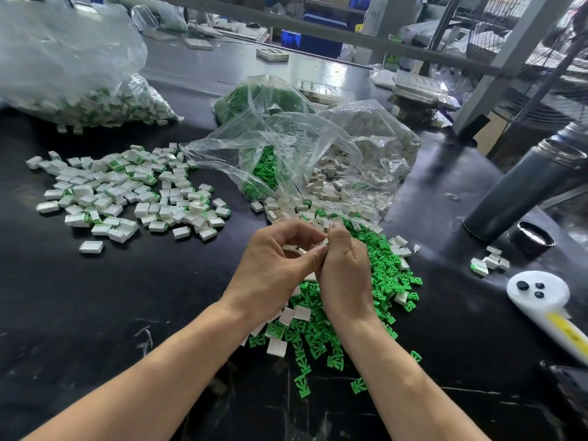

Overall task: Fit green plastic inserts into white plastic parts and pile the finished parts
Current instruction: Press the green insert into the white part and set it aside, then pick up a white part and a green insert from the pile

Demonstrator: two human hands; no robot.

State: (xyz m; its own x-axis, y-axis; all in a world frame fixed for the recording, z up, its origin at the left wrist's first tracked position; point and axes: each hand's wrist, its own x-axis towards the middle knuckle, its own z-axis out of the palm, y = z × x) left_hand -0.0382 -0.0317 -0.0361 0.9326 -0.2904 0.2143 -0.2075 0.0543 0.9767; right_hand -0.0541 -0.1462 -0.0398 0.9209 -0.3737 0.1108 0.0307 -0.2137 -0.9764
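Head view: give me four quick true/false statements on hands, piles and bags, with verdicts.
1. Both hands meet over the loose green inserts. True.
2. The pile of finished parts lies to the person's right. False: it lies to the left, on the black table.
3. The left hand rests flat and empty on the table. False: its fingers pinch a white part together with the right hand.
4. A clear bag of green inserts and white parts lies open behind the hands. True.
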